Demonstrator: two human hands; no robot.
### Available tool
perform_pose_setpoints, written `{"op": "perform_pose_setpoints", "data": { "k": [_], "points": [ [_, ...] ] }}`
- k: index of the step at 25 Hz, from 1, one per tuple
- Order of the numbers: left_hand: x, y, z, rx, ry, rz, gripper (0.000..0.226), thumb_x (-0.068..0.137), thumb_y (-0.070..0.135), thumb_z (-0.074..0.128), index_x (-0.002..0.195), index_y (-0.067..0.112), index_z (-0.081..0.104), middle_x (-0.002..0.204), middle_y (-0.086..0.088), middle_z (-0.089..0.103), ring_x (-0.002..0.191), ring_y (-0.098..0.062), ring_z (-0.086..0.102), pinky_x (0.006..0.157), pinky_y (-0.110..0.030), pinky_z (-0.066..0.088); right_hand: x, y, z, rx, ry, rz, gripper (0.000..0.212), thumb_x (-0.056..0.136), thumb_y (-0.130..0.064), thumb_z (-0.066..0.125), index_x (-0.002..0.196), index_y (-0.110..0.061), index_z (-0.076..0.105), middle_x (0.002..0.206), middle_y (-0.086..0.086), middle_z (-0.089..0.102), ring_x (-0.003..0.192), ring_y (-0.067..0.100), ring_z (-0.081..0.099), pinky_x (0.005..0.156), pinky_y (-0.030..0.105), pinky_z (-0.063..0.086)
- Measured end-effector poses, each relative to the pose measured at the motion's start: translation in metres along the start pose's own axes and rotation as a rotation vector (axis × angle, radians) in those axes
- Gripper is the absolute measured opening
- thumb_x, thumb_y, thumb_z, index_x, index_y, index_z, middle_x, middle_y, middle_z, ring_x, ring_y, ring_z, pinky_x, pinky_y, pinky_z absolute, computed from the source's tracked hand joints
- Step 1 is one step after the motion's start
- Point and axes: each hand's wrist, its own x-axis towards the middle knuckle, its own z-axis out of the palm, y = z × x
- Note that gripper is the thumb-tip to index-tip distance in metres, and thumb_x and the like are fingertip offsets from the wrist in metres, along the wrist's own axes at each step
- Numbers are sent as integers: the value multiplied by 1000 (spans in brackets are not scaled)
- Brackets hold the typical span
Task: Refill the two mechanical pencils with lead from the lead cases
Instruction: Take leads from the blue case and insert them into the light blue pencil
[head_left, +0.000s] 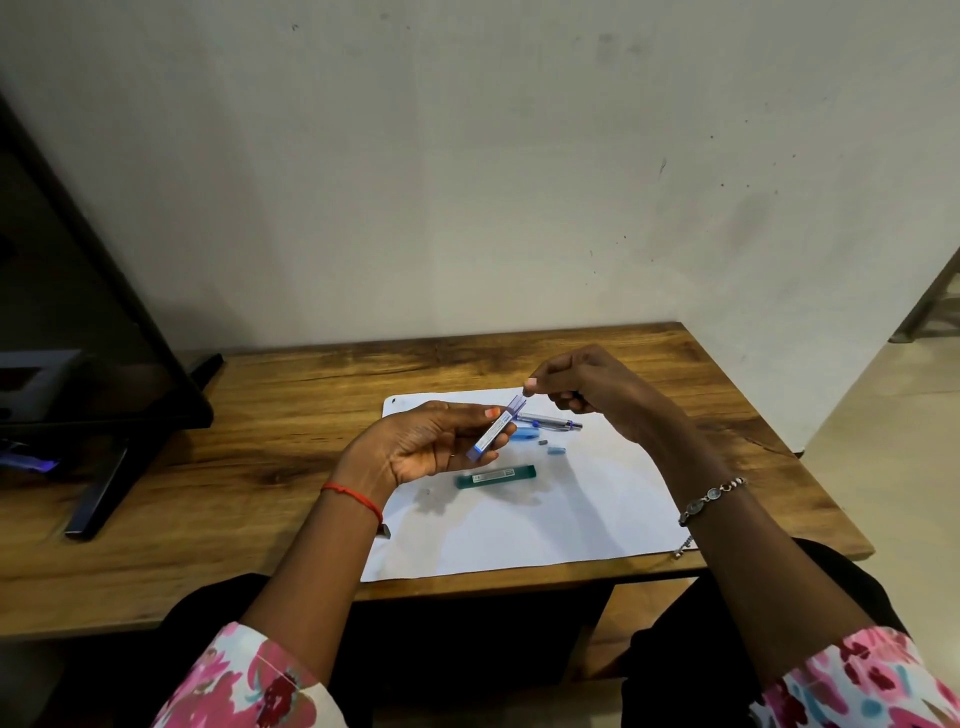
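My left hand (423, 444) holds a blue lead case (493, 434) tilted, its open top end pointing up and right. My right hand (587, 387) pinches at that open end with thumb and forefinger; any lead between them is too thin to see, and a dark object shows in its curled fingers. On the white paper (545, 514) lie a grey-and-blue mechanical pencil (550, 421), a blue pencil (524, 434) partly hidden behind the case, a small blue cap (556, 450), a tiny grey piece (543, 442) and a green lead case (496, 476).
The paper lies on a wooden table (249, 499) against a white wall. A dark monitor (78, 322) on a stand occupies the table's left side. The table's front edge runs just above my lap.
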Motion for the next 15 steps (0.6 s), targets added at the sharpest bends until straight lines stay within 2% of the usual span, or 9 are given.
{"op": "perform_pose_setpoints", "data": {
  "k": [4, 8, 12, 15],
  "points": [
    [1, -1, 1, 9, -11, 21, 14, 85, 5, 55, 88, 0, 68, 76, -10, 74, 63, -15, 71, 56, -26, 59, -1, 0, 0, -42, 11, -61, 15, 85, -15, 63, 70, -13, 67, 55, 1, 45, 53, 12, 35, 46, 14, 28],
    [2, -1, 1, 69, -50, 46, 27, 87, 4, 53, 73, 7, 76, 76, -7, 75, 69, -15, 72, 65, -30, 60, 0, -1, 0, -68, 92, -174, 19, 90, -17, 56, 74, -8, 61, 56, -2, 47, 47, 1, 42, 47, 8, 33],
    [4, -1, -3, 104, -87, 79, 24, 87, 4, 53, 82, 9, 76, 84, -5, 75, 77, -16, 72, 75, -33, 58, 3, 3, -11, -73, 285, -289, 19, 93, -15, 51, 78, -6, 57, 55, -1, 45, 44, -1, 41, 47, 8, 32],
    [4, 0, -7, 112, -114, 131, 24, 88, 6, 51, 86, 10, 75, 92, -2, 75, 83, -14, 71, 78, -31, 57, 5, 4, -17, -71, 321, -310, 19, 92, -14, 51, 77, -5, 57, 54, 0, 44, 42, -1, 41, 45, 7, 31]
  ]
}}
